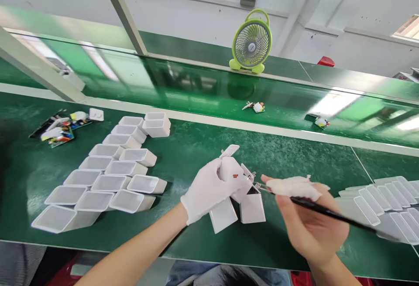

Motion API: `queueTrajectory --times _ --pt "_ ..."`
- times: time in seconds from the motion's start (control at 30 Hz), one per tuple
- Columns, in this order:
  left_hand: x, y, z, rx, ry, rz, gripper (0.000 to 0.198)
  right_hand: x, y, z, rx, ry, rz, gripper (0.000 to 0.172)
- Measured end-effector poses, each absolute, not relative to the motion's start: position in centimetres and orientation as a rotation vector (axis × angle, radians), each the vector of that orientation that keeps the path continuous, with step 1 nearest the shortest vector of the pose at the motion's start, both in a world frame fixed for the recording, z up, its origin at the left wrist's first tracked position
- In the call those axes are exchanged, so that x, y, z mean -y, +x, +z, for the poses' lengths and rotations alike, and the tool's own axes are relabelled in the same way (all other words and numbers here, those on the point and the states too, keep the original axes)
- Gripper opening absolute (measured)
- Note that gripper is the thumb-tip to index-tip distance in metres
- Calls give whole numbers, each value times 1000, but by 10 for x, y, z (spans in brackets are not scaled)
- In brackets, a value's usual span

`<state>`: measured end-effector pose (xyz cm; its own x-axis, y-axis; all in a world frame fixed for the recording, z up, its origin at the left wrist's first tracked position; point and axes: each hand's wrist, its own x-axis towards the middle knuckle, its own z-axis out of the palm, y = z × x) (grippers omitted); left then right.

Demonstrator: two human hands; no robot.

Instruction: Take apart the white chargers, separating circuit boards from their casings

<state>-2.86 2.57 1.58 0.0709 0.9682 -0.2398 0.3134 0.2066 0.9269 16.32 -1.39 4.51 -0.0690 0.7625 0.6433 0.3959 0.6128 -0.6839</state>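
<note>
My left hand (212, 183), in a white glove, is closed around small white plastic parts above the table. A flat white piece (230, 150) sticks up beyond its fingers, and a part with metal prongs (248, 171) shows at its fingertips. Two white plastic cases, one (223, 215) below the hand and another open-topped case (252, 208) beside it, stand close together. My right hand (310, 220), with white covering on some fingers, grips a slim black tool (334, 214). Its narrow forked metal end points at the parts by my left fingertips; the exact tool is unclear.
Rows of open white cases (94, 201) stand at left, with circuit boards (60, 131) behind them. More white cases (369, 209) lie at right. Board assemblies (258, 107) rest on the green belt (203, 92) beyond a pale rail. A green fan (251, 44) stands farther back.
</note>
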Motion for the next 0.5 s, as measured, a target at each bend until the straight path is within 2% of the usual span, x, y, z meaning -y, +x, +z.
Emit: queueTrajectory --times 0.17,0.27,0.33,0.5 --pt "-73 -35 19 -1850 1682 613 26 -4 203 34 1618 -1113 446 16" --pt "-112 -30 18 -2069 1687 584 43 -9 220 19 1598 -1204 415 7" --pt "-142 -27 18 -2207 1701 580 50 -9 225 11 1592 -1215 428 7" --pt "-218 -26 22 -2441 1813 559 47 -2 223 12 1675 -1123 382 11"
